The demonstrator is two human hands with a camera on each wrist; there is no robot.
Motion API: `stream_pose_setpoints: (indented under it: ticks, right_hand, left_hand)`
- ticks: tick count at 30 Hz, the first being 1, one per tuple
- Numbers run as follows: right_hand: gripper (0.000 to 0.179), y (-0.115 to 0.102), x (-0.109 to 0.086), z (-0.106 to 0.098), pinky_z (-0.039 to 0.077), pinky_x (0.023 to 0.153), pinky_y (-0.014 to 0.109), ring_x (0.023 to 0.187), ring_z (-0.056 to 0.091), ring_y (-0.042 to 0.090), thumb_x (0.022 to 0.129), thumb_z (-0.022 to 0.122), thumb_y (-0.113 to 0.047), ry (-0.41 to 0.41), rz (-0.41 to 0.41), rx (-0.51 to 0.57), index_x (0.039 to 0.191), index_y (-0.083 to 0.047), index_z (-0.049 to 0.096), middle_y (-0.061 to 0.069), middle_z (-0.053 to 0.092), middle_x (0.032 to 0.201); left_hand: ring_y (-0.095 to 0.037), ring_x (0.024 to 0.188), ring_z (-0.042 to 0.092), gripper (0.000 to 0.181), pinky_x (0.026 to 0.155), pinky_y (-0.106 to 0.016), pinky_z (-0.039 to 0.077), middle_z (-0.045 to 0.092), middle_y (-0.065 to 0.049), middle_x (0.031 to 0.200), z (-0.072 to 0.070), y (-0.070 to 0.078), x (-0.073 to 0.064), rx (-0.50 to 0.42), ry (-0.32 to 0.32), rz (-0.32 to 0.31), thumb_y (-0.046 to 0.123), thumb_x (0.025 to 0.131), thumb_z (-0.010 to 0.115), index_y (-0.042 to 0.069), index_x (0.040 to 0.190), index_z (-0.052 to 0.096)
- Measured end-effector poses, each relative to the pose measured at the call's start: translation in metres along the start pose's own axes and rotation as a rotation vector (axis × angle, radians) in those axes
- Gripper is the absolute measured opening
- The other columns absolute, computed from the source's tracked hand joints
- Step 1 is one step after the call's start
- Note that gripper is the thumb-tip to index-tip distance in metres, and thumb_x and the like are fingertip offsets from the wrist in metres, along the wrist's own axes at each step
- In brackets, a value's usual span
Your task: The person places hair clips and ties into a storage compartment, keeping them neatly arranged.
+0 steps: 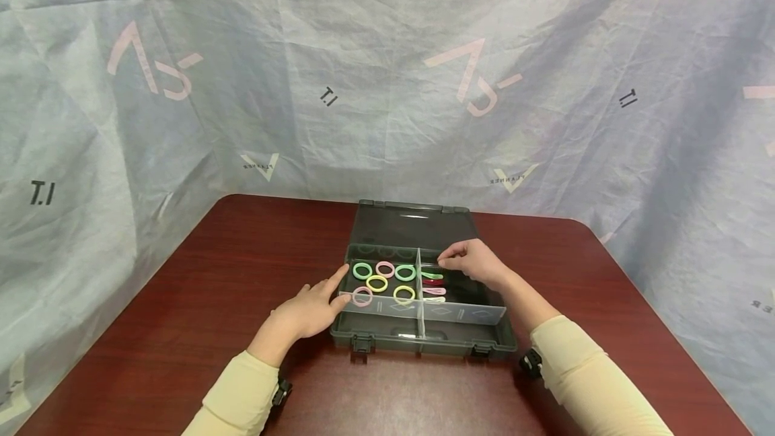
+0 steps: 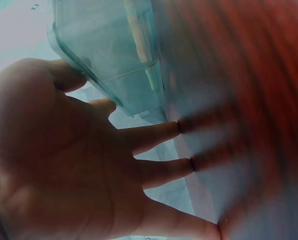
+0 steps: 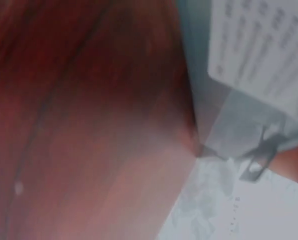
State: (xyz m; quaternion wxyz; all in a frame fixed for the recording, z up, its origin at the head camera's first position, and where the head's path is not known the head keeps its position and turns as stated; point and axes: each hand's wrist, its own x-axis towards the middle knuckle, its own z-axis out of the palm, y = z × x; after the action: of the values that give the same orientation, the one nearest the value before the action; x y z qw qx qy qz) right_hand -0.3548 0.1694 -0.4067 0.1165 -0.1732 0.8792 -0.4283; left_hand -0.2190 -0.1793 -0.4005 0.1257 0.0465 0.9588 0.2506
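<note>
A dark see-through plastic case [image 1: 424, 348] lies on the table with its lid [image 1: 412, 224] swung back; pale translucent dividers [image 1: 463, 313] split the inside. In the back left compartment are several ring-shaped hair ties, among them a green ring [image 1: 362, 271], a pink ring [image 1: 385, 269] and a yellow ring [image 1: 404, 295]. Narrow loops, green [image 1: 432, 276], red [image 1: 432, 282], pink [image 1: 433, 291] and pale yellow [image 1: 434, 299], line the divider's right side. My left hand [image 1: 309, 308] touches the case's left edge, fingers spread. Over the back right compartment, my right hand [image 1: 475, 262] brings thumb and fingertips together; I cannot tell whether they hold anything.
The case stands on a reddish-brown wooden table [image 1: 181, 301], with latches [image 1: 362, 343] on its front wall. A grey printed cloth [image 1: 387, 99] hangs behind the table. A white label [image 3: 261, 55] shows on the case's side in the right wrist view.
</note>
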Motion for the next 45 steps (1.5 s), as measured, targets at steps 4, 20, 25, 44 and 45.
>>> stream_pose_setpoints:
  ticks: [4,20,25,44,45]
  right_hand:
    - [0.029,0.000,-0.003,-0.012,0.037,0.049,0.030,0.053,0.036,0.013,0.096,0.073,-0.024,0.042,-0.053,0.053,0.112,0.001,0.075,0.008,0.059,0.074]
    - [0.026,0.025,-0.046,-0.063,0.031,0.048,0.040,0.050,0.028,0.009,0.097,0.072,-0.022,0.146,-0.098,0.227,0.112,-0.001,0.072,-0.006,0.035,0.058]
    - [0.029,0.040,-0.064,-0.082,0.034,0.049,0.041,0.051,0.029,0.009,0.096,0.073,-0.025,0.145,-0.049,0.170,0.115,-0.003,0.071,-0.008,0.036,0.059]
    - [0.030,0.111,-0.130,-0.121,0.030,0.045,0.024,0.051,0.028,0.006,0.094,0.074,-0.015,-0.115,0.111,0.045,0.114,0.005,0.067,-0.006,0.055,0.069]
    - [0.030,0.113,-0.133,-0.121,0.029,0.045,0.024,0.051,0.029,0.005,0.093,0.075,-0.015,-0.126,0.115,0.043,0.114,0.005,0.068,-0.005,0.060,0.073]
  left_hand:
    - [-0.054,0.146,0.019,0.066,0.096,-0.086,0.021,0.030,-0.017,0.162,0.001,-0.001,0.001,-0.001,-0.002,0.011,0.049,0.108,0.041,0.035,0.164,0.010]
    - [-0.054,0.147,0.017,0.066,0.094,-0.088,0.019,0.028,-0.018,0.163,0.001,0.000,0.001,-0.011,-0.020,0.015,0.049,0.108,0.041,0.035,0.164,0.009]
    - [-0.054,0.147,0.017,0.067,0.099,-0.085,0.020,0.028,-0.018,0.163,0.001,-0.001,0.002,-0.011,-0.018,0.025,0.048,0.108,0.041,0.033,0.165,0.008]
    - [-0.057,0.145,0.017,0.066,0.102,-0.082,0.021,0.028,-0.022,0.162,-0.003,0.002,0.000,-0.019,-0.019,0.040,0.044,0.109,0.042,0.029,0.165,0.010]
    - [-0.057,0.145,0.017,0.066,0.102,-0.082,0.021,0.029,-0.022,0.162,-0.003,0.002,-0.001,-0.019,-0.018,0.041,0.045,0.109,0.041,0.029,0.165,0.010]
